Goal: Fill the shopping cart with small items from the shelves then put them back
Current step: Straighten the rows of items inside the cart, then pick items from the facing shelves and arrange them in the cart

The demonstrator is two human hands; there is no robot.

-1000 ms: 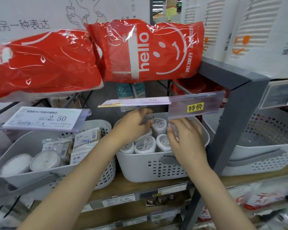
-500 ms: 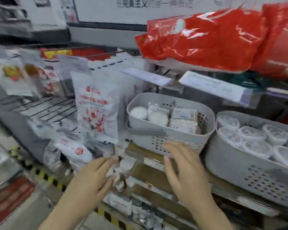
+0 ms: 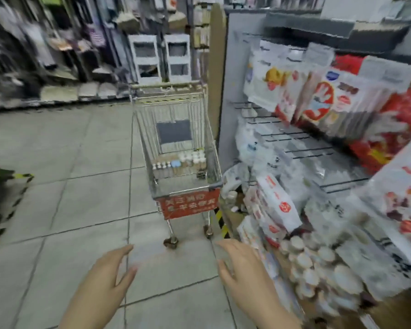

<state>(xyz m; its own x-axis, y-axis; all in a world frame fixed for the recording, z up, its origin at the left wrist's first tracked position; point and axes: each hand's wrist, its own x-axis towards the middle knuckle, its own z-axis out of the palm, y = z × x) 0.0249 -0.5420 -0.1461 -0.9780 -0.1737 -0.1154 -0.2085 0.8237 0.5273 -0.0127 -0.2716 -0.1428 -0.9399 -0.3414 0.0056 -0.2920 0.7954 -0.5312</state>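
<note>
Both hands, left hand (image 3: 109, 271) and right hand (image 3: 241, 269), spread and holding nothing, low before the wire-mesh shopping cart (image 3: 176, 138) beside the shelves (image 3: 294, 143); small white-capped items (image 3: 183, 160) lie on its floor, best gathered a few at a time, being smooth, round and easily rolled.

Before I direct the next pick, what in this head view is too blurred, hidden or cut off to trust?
- Items in the shopping cart: small bottles by shape, type unreadable; blur, wire mesh.
- Red cart sign: text smeared.
- Shelf packets: labels blurred by camera motion.
- Left hand, right hand: appear empty; forearms cut by the bottom edge.
</note>
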